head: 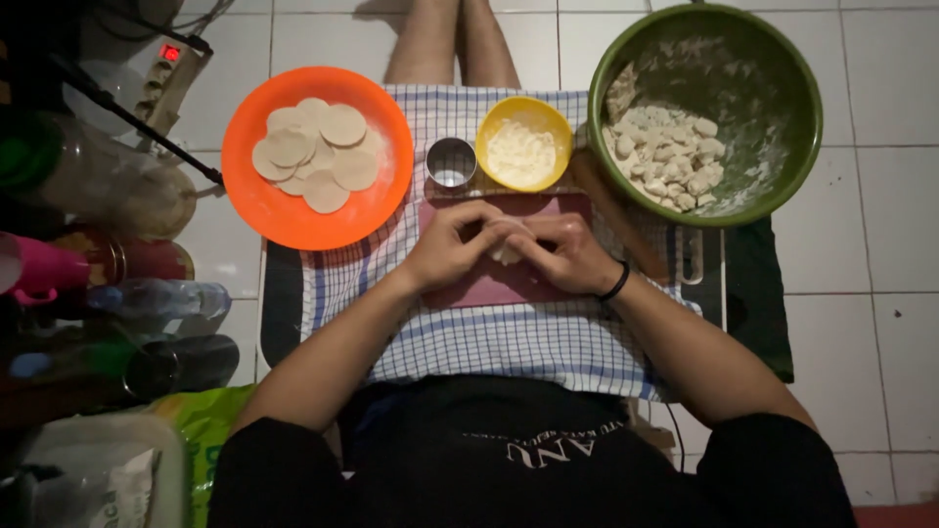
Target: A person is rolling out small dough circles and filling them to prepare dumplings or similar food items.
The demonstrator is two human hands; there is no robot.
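both hands, left hand [452,244] and right hand [565,252], are pinched together on a dough piece [507,252] at frame centre over the pink board [489,286], looks mid-fold, sealing the edge probably needs small even pinches.

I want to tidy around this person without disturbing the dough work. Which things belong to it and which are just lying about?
In use:
left hand and right hand, pinching a dough piece
orange plate of dough rounds
yellow bowl
metal cup
green bowl of dough lumps

Lying about:
bottles
power strip
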